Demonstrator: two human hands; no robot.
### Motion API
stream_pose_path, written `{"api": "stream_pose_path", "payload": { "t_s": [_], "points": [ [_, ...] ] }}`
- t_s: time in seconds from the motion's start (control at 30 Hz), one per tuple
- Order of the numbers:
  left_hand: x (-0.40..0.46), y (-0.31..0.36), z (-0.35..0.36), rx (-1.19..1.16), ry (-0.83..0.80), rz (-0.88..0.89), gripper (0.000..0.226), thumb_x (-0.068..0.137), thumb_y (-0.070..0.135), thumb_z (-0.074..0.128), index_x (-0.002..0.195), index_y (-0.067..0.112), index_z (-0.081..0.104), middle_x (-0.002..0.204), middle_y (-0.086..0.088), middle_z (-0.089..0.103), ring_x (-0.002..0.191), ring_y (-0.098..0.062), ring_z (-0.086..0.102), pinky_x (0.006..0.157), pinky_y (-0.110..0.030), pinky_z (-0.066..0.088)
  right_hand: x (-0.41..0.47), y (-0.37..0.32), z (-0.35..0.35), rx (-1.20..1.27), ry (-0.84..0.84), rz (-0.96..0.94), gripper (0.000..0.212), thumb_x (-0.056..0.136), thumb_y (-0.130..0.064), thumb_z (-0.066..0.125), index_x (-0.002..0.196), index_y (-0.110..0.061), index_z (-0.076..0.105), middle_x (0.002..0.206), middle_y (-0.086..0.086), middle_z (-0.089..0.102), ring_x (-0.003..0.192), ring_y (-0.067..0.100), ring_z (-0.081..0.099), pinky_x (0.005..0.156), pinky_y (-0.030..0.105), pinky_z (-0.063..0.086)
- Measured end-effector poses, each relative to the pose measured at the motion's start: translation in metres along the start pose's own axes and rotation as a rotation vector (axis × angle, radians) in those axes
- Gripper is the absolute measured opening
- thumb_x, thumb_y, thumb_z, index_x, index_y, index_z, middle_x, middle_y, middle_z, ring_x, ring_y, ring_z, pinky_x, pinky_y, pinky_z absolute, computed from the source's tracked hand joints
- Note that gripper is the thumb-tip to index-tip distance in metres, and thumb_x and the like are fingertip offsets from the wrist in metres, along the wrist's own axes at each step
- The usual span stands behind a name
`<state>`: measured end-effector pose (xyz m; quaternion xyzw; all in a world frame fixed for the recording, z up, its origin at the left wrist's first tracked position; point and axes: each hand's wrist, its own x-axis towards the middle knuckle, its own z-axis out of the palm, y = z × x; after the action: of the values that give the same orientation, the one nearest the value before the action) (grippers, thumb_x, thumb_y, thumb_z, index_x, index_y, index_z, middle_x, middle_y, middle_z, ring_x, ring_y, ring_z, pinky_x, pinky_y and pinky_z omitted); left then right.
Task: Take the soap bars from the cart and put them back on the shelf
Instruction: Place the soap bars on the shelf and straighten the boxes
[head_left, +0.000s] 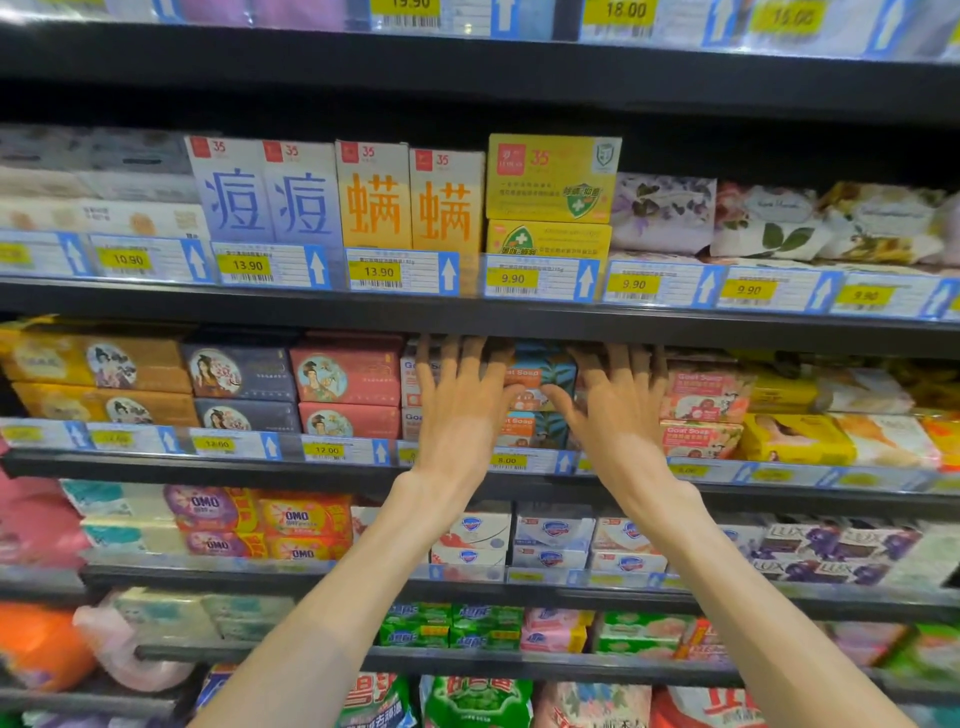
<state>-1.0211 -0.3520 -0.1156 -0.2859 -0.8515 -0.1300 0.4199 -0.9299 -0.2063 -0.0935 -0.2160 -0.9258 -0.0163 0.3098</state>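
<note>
Both my hands reach into the second shelf (467, 319) from the middle. My left hand (460, 400) lies with straight spread fingers against the white Goat Soap boxes (413, 387). My right hand (615, 402) has its fingers spread too, against the stack just right of the teal Goat Soap boxes (540, 376). The teal boxes, two high, show between my two thumbs. Pink Goat Soap boxes (701, 400) stand to the right of my right hand. No cart is in view.
Red (348, 374), dark grey (239, 371) and gold boxed soaps (98, 364) fill the shelf's left part, yellow wrapped bars (795, 439) its right. Price tags (506, 460) line the shelf rail. Shelves above and below are packed with soap boxes and packets.
</note>
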Motion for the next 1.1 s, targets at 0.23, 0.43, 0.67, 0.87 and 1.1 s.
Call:
{"api": "stream_pose_path", "payload": {
  "t_s": [0.23,0.43,0.67,0.87,1.1],
  "points": [
    [-0.003,0.0,-0.006,-0.023,-0.013,-0.01,0.039,0.085,0.042,0.073,0.111,0.013,0.071,0.131,-0.015,0.064,0.126,-0.042,0.055,0.103,-0.064,0.04,-0.001,-0.001,0.001,0.017,0.015,-0.001,0.058,0.09,-0.065,0.051,0.117,-0.017,0.07,0.134,0.013,0.058,0.131,0.041,0.043,0.114,0.059,0.023],
    [-0.025,0.006,-0.037,-0.163,-0.042,0.06,0.045,0.103,0.042,0.05,0.14,0.016,0.052,0.141,-0.008,0.052,0.136,-0.031,0.042,0.118,-0.056,0.025,-0.028,0.013,-0.006,0.08,0.22,-0.135,0.046,0.099,-0.054,0.049,0.118,-0.013,0.061,0.126,0.013,0.055,0.122,0.038,0.048,0.11,0.057,0.032],
    [-0.061,0.041,-0.042,-0.414,-0.113,0.289,0.036,0.1,0.028,0.056,0.135,0.018,0.057,0.141,-0.001,0.055,0.135,-0.024,0.049,0.116,-0.046,0.034,-0.071,0.04,-0.012,0.124,0.185,-0.17,0.047,0.099,-0.044,0.049,0.136,-0.017,0.058,0.144,0.01,0.05,0.14,0.031,0.042,0.117,0.056,0.025],
    [-0.06,0.075,-0.035,-0.479,-0.286,0.346,0.045,0.097,0.032,0.05,0.14,0.019,0.052,0.143,-0.001,0.055,0.135,-0.023,0.048,0.116,-0.045,0.035,-0.1,0.067,-0.025,-0.004,0.062,-0.037,0.048,0.101,-0.046,0.047,0.14,-0.018,0.053,0.145,0.007,0.05,0.134,0.028,0.047,0.117,0.053,0.026],
    [-0.059,0.11,-0.03,-0.429,-0.406,0.32,0.049,0.1,0.037,0.046,0.146,0.023,0.045,0.152,0.001,0.047,0.143,-0.019,0.04,0.121,-0.043,0.026,-0.102,0.107,-0.022,-0.086,-0.016,0.0,0.049,0.101,-0.05,0.042,0.139,-0.021,0.054,0.146,0.003,0.05,0.139,0.021,0.044,0.117,0.054,0.026]
  ]
}}
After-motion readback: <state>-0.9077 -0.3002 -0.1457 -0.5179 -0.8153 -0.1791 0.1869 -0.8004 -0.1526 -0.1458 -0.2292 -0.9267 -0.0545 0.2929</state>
